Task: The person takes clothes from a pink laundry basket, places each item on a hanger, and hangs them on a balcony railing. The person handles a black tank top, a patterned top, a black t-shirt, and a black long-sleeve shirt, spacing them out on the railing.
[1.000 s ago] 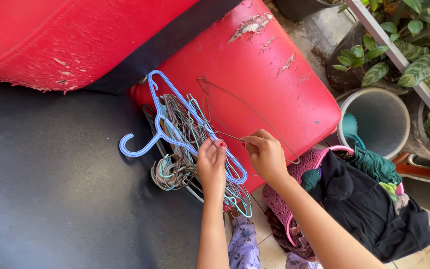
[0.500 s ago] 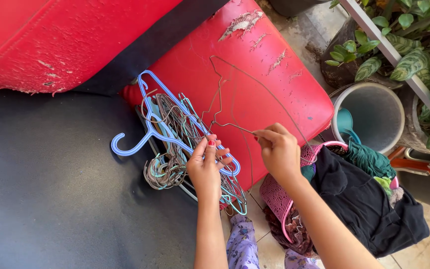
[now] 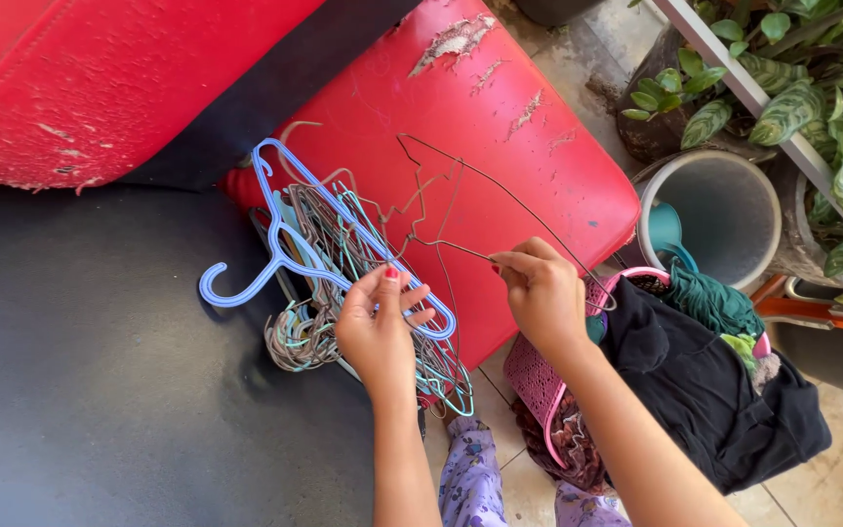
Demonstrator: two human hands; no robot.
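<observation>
From the head camera, the right hand [image 3: 543, 293] pinches a thin bare wire hanger [image 3: 500, 205] between thumb and fingertips, its triangle lifted up and away from the grip over the red cushion [image 3: 539, 146]. Just left of that pinch, the left hand [image 3: 375, 332] rests with fingers loosely spread on a heap of hangers [image 3: 343, 263], touching the wires without closing round any that can be made out. A blue plastic hanger [image 3: 275, 259] lies on top of the heap, its hook pointing left, away from both hands, over the dark mat [image 3: 100, 390]. Below and right of the right wrist sits a pink laundry basket [image 3: 534, 381] filled with dark clothes [image 3: 704, 390]. Further right stand a grey bucket [image 3: 709, 210] and leafy potted plants [image 3: 792, 98]. No packages or labels show.
</observation>
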